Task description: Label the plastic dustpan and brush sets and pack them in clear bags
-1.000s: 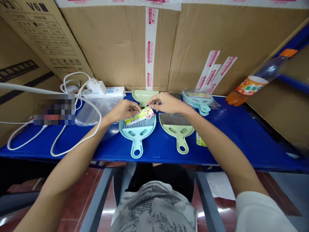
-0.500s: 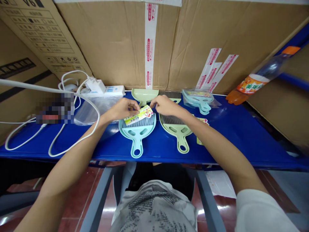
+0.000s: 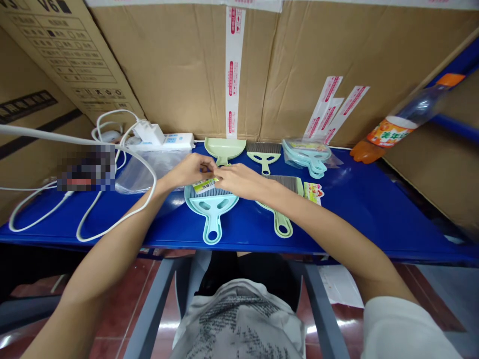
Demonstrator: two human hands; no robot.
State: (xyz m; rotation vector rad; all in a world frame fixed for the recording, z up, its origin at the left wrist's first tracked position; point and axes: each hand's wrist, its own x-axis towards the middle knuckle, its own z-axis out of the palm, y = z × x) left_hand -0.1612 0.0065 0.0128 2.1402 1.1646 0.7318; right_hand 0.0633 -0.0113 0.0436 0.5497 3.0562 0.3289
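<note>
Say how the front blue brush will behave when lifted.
The blue brush should feel stiff, its handle looking like moulded plastic. Its thin grey bristles would probably bend. The blue dustpan might lift along, since the brush sits nested in it.

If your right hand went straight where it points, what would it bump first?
Probably the left hand, just ahead of the right hand near the yellow-green card. Depth is unclear; they may already touch.

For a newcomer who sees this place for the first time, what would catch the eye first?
Probably the middle, where the left grip and right grip come close together at a yellow-green label over a pale-blue dustpan and brush. Next, likely, the orange-capped bottle toward the far right of the vivid blue table.
</note>
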